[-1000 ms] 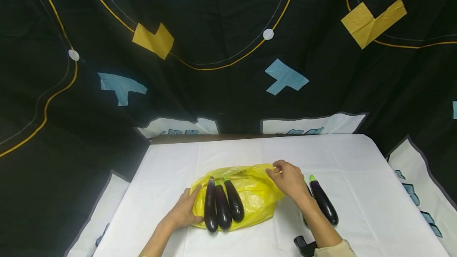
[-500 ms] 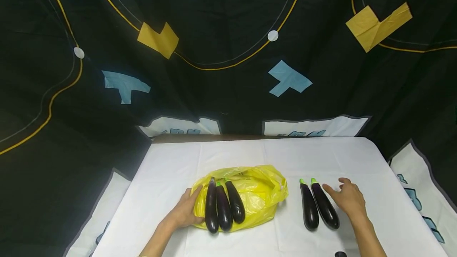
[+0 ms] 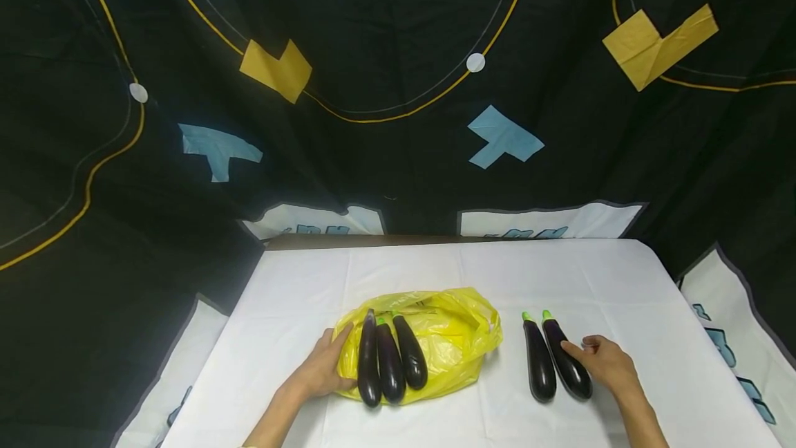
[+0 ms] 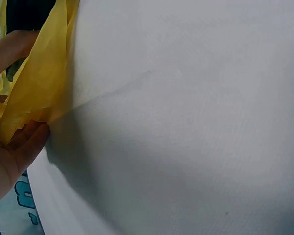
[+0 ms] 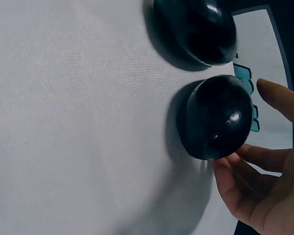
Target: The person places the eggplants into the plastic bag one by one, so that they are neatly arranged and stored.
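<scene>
Three dark purple eggplants (image 3: 389, 365) lie side by side on a yellow plastic bag (image 3: 450, 344), whose mouth gapes toward the right. My left hand (image 3: 320, 367) grips the bag's left edge; in the left wrist view its fingers (image 4: 32, 142) curl round the yellow plastic. Off to the right, two more eggplants lie on the white cloth, a left one (image 3: 539, 361) and a right one (image 3: 567, 359). My right hand (image 3: 608, 363) is at the right one, thumb reaching over it. The right wrist view shows the fingertips (image 5: 220, 164) against that eggplant's (image 5: 218, 117) side, the thumb raised apart.
A white cloth (image 3: 435, 265) covers the table, with a brown edge showing at the back. Behind hangs a dark curtain (image 3: 385, 164) with yellow and blue patches. White cloth strips with blue lettering (image 3: 547, 220) run around the table.
My right hand let go of the bag's right edge, moved right past the two loose eggplants, then came in against the right one. My left hand has stayed on the bag.
</scene>
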Action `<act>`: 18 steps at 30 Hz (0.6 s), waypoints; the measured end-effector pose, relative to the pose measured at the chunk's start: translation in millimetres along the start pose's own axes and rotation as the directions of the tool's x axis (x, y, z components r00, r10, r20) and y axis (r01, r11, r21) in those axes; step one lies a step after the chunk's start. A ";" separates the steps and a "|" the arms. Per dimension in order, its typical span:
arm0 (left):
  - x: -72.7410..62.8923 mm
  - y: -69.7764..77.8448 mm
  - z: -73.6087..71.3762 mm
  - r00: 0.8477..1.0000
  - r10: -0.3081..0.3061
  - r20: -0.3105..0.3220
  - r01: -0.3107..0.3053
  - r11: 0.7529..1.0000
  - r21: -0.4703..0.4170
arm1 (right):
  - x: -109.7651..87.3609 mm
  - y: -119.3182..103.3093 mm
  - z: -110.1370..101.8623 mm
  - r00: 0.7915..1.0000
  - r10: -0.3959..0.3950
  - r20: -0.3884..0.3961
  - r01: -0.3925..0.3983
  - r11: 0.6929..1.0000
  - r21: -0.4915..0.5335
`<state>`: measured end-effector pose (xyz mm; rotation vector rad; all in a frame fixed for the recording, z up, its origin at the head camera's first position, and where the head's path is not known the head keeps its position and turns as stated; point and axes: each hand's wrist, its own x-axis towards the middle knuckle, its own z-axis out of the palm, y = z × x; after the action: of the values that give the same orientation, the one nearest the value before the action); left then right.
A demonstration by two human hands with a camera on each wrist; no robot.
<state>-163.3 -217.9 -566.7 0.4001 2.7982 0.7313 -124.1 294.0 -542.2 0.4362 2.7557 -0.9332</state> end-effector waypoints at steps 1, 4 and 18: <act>-0.1 -0.2 0.1 1.000 0.002 0.000 -0.002 1.000 0.000 | -0.5 0.0 0.3 1.000 -0.001 -0.002 0.001 1.000 0.005; 0.0 -0.7 0.0 1.000 0.002 0.003 -0.002 1.000 0.003 | -1.5 0.5 2.2 1.000 -0.005 -0.012 0.005 1.000 0.016; 2.4 0.2 -0.2 1.000 -0.003 0.014 0.003 1.000 0.000 | 1.2 2.2 14.1 1.000 -0.012 -0.015 0.012 0.998 0.056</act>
<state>-165.6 -217.0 -566.8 0.3996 2.7851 0.7246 -123.2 287.3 -554.8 0.4381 2.7541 -1.0164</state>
